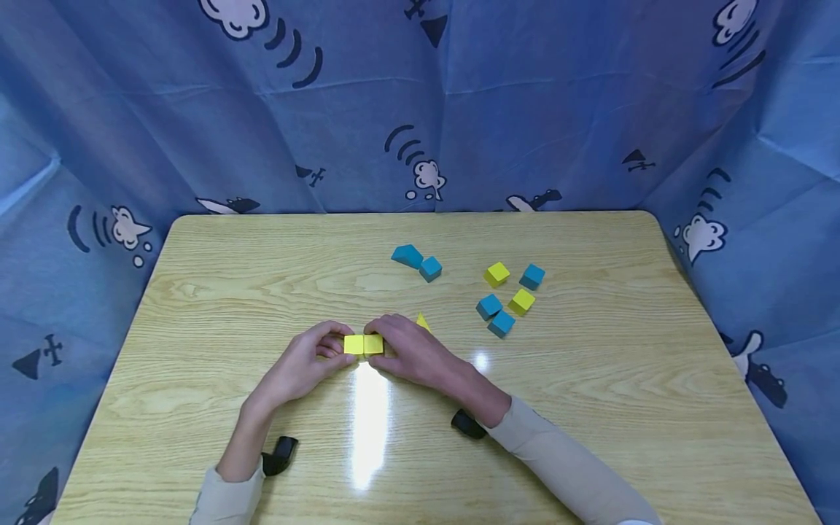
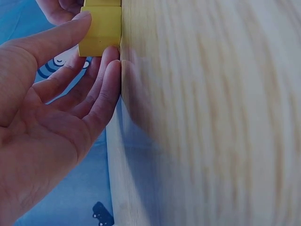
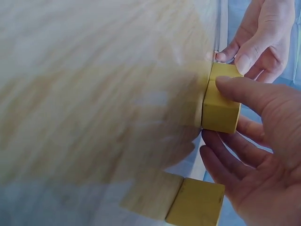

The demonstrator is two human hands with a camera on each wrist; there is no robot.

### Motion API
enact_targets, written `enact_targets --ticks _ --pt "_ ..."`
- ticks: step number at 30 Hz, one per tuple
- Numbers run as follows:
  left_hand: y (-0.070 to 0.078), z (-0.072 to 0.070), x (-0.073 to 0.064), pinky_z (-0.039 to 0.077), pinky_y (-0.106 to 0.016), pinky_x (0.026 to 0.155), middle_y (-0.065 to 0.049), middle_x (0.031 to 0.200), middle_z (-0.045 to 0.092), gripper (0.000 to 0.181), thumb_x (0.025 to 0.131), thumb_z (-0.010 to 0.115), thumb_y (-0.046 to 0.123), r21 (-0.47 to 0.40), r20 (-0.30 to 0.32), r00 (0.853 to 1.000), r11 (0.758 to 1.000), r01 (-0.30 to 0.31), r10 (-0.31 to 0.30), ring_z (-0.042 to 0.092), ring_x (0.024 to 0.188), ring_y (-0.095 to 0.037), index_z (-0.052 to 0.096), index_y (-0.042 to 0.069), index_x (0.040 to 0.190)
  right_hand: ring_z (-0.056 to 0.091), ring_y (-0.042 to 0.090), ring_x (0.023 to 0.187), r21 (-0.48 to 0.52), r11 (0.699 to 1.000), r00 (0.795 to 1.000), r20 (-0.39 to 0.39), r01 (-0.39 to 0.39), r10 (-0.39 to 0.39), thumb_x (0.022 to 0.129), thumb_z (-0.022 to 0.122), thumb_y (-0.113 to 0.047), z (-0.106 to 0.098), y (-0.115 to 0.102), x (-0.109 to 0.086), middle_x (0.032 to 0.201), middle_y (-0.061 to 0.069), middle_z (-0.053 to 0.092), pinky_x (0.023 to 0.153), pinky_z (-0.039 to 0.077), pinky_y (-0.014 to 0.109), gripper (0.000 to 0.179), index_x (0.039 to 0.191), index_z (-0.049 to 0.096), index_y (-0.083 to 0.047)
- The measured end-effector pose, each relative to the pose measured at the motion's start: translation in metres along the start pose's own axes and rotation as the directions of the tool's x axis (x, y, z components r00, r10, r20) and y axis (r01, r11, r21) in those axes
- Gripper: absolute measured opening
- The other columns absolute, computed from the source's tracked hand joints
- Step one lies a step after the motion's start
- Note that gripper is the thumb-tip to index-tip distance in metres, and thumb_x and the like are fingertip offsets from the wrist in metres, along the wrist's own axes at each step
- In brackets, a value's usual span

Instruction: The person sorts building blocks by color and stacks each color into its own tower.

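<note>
Two yellow cubes stand side by side on the wooden table, faces together. My left hand (image 1: 305, 362) pinches the left yellow cube (image 1: 354, 345) between thumb and fingers; in the left wrist view the thumb lies along a side of that cube (image 2: 101, 30). From the other side my right hand (image 1: 418, 355) pinches the right yellow cube (image 1: 373, 344), its thumb on the near face in the right wrist view. Just behind the right hand, a pointed yellow block (image 1: 423, 321) pokes out, mostly hidden in the head view.
Farther back lie a blue wedge-like block (image 1: 407, 255) and a blue cube (image 1: 430, 269). To the right is a loose group of yellow cubes (image 1: 496, 274) and blue cubes (image 1: 502, 324). A blue patterned cloth (image 1: 354, 109) hangs behind the table (image 1: 216, 292).
</note>
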State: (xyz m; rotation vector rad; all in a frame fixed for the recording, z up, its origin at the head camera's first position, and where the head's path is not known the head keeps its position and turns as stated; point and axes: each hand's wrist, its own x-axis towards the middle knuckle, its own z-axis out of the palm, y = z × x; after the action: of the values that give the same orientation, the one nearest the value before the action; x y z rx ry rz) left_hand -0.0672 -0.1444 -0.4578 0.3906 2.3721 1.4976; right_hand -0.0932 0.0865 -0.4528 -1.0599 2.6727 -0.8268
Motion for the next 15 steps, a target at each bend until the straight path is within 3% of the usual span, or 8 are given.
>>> enact_targets --ticks 15 --pt "0.0019 -0.0001 -0.0007 0.057 -0.032 0.086 -0.007 0.103 0.067 0.034 0.093 0.077 0.007 0.001 -0.001 1.000 1.000 0.015 -0.015 0.065 0.093 -0.020 0.063 0.001 0.124 0.059 0.016 0.098 0.031 0.999 1.000 0.006 0.020 -0.020 0.094 0.076 -0.017 -0.0023 0.0027 -0.0020 0.113 0.006 0.067 0.085 0.052 0.031 0.033 0.123 0.066 -0.003"
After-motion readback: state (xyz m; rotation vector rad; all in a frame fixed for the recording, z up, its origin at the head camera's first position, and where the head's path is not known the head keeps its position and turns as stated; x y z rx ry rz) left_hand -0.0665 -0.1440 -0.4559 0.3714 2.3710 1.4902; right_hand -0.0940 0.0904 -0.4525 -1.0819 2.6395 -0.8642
